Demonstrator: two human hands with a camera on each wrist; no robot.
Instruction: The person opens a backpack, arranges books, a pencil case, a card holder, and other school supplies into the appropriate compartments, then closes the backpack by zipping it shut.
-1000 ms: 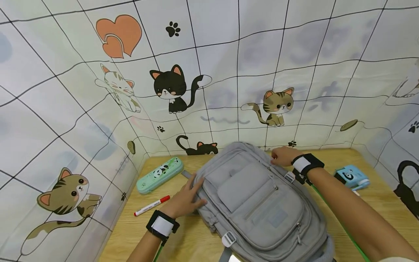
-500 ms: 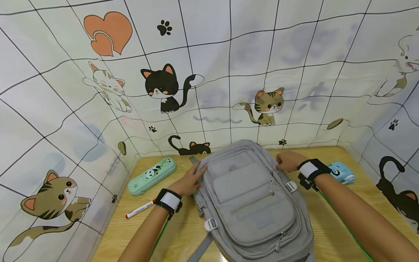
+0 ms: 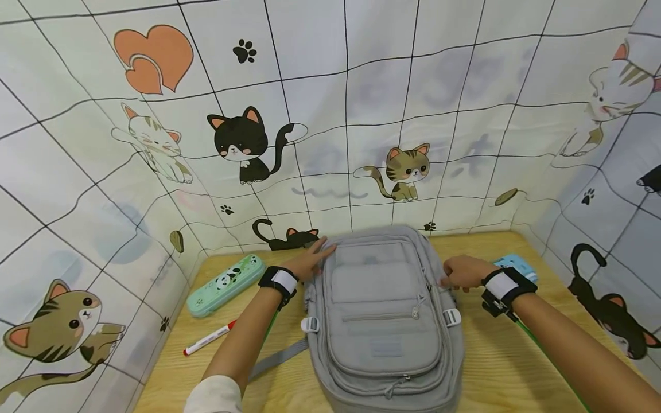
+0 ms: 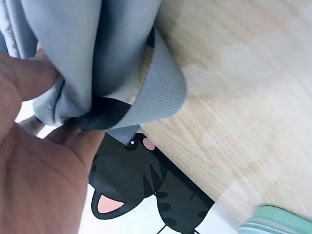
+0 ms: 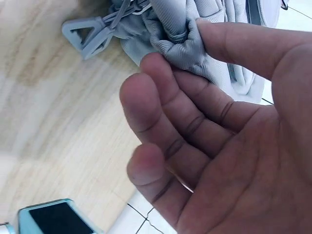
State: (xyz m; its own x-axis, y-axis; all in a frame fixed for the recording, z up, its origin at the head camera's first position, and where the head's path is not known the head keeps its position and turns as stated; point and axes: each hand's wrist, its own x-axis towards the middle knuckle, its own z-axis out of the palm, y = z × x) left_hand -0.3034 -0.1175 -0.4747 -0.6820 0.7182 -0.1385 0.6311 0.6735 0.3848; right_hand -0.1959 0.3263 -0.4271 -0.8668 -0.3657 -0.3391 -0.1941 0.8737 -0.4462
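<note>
A grey backpack (image 3: 384, 292) lies flat, front pocket up, its top toward the back wall. Near its upper left corner my left hand (image 3: 306, 265) grips the edge; the left wrist view has the thumb on one side of the grey fabric (image 4: 73, 39) and fingers behind it, beside a looped strap (image 4: 163, 87). At the upper right side my right hand (image 3: 467, 272) pinches a fold of the bag. In the right wrist view the thumb presses that fold (image 5: 183, 51) against curled fingers, and a plastic strap buckle (image 5: 90, 36) hangs nearby.
Left of the bag, a green panda pencil case (image 3: 226, 285) and a red-capped white marker (image 3: 209, 338) lie on the wooden table (image 3: 496, 355). Behind my right wrist sits a light blue item (image 3: 518, 266). A cat-print cloth (image 3: 320, 86) hangs around the table.
The backpack has turned from slanted to nearly straight, both hands on its sides. My left hand now sits closer to its top corner. The head view has swung right.
</note>
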